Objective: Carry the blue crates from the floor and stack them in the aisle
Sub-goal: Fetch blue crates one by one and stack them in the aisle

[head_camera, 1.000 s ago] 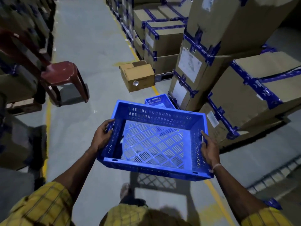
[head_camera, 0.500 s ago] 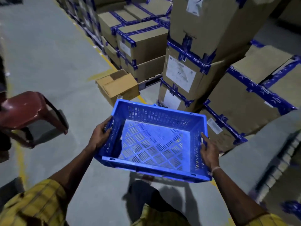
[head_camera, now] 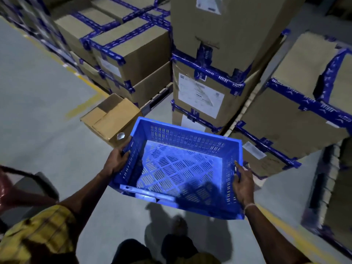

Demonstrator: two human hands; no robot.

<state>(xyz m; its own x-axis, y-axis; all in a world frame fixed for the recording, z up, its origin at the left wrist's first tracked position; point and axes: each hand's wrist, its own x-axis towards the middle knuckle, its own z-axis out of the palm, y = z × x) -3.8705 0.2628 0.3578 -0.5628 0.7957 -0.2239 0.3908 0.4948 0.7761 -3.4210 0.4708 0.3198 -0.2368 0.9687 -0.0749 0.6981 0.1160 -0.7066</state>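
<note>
An empty blue crate [head_camera: 179, 168] with slotted walls and a lattice floor hangs level above the grey floor in front of me. My left hand [head_camera: 116, 161] grips its left rim, fingers curled over the edge. My right hand [head_camera: 242, 182] grips the right rim, thumb inside the wall. The crate hides the floor right behind it, so the other blue crate seen earlier is out of sight.
A loose brown carton [head_camera: 112, 119] lies on the floor just beyond the crate's left corner. Stacks of cartons with blue tape [head_camera: 207, 92] stand ahead and to the right. A red plastic stool [head_camera: 11, 189] sits at the left edge. Yellow floor lines [head_camera: 83, 105] mark the aisle.
I have stepped forward and turned right with the crate held in both hands. The stacked cartons are closer, the stool has slid to the left edge, and the second blue crate is now hidden.
</note>
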